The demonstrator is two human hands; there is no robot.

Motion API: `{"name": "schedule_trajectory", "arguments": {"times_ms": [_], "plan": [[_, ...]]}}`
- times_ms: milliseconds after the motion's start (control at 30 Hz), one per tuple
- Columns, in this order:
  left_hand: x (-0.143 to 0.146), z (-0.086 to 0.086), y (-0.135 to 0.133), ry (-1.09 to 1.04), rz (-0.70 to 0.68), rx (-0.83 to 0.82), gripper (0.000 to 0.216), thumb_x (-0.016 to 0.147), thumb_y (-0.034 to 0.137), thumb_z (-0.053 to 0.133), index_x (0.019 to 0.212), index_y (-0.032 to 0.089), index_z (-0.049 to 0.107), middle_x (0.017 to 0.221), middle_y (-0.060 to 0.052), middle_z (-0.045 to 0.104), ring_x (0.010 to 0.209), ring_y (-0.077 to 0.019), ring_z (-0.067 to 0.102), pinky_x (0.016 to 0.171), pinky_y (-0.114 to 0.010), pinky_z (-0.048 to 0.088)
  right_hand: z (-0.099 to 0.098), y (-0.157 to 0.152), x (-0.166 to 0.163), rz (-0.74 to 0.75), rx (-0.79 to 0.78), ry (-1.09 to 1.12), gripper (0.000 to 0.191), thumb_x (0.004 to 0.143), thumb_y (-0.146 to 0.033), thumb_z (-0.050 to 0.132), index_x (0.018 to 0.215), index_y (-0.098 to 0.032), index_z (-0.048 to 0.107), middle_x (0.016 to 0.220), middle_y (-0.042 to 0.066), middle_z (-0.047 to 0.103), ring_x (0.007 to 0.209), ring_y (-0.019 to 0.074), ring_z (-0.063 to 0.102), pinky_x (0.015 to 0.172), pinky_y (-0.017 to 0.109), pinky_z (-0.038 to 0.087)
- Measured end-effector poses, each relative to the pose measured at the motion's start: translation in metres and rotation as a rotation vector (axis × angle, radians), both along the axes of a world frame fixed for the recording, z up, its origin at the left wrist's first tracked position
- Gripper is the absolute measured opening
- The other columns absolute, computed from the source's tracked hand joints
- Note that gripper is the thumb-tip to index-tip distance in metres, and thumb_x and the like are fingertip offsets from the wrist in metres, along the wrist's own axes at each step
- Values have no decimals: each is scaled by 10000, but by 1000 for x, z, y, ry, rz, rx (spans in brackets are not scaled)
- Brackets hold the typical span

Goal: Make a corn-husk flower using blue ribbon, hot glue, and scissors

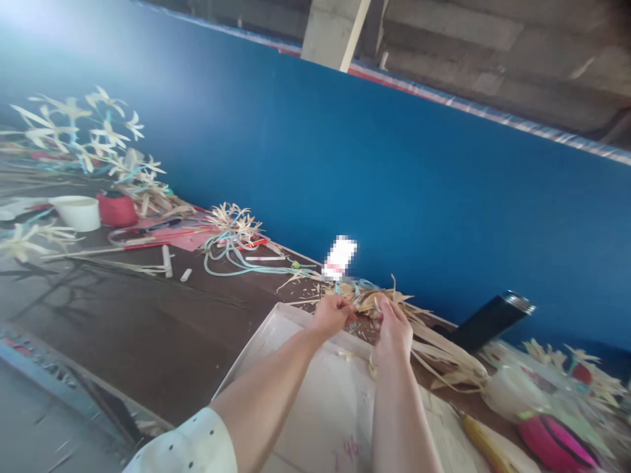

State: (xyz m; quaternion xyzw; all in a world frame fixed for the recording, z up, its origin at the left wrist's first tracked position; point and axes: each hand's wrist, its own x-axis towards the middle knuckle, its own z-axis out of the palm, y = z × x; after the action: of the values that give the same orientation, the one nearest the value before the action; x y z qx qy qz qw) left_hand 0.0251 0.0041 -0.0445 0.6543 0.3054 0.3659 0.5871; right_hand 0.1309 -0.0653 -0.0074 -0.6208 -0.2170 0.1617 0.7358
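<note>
Left hand, head view [336,314]: curls, fingertips close together; cannot tell whether clamped on anything.
Right hand, head view [396,327]: bends fingers inward; grip unclear.
Dried husk strips [431,336]: lie beyond and right of both hands, on brown table [182,348].
White tray [320,401]: sits below forearms.

Remotely, I see a craft workshop: cream star-shaped flowers [235,222] and pale dried-leaf strips [453,357] on a dark-brown table [197,348].

On my feed I've got a tilted black bottle [490,323], blue partition [444,197] behind it, pink pouch [547,441] before it.
</note>
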Motion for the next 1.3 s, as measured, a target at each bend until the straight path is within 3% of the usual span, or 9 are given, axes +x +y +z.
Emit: {"name": "schedule_trajectory", "arguments": {"times_ms": [167,367,933,1300], "plan": [[-7,7,-6,34,-3,86,289,762,406,522,723,150,651,668,-30,677,598,-125,590,570,-217,447,-21,-5,8,81,-38,-49,518,645,-498,658,1052,-178,667,753,12,631,525,99,463,449,208,363],[-9,7,-9,-20,-63,73,246,739,365,548,705,137,634,642,-22,661,563,-109,561,567,-214,444,-17,-11,3,303,64,97,437,672,-430,677,1043,-200,674,903,25,617,556,82,419,411,184,300],[-13,16,-12,-140,-230,-54,287,674,397,654,693,116,603,593,-11,620,529,-93,523,564,-224,441,-12,-13,0,470,144,214,368,611,-397,755,914,-193,708,703,-32,518,522,56,372,395,172,288],[-15,25,-15,-141,-248,-114,331,623,419,699,665,108,594,570,-12,609,512,-89,516,540,-218,434,-13,-12,4,505,192,260,258,618,-352,766,812,-192,707,690,-28,527,518,55,363,357,158,257]]}}
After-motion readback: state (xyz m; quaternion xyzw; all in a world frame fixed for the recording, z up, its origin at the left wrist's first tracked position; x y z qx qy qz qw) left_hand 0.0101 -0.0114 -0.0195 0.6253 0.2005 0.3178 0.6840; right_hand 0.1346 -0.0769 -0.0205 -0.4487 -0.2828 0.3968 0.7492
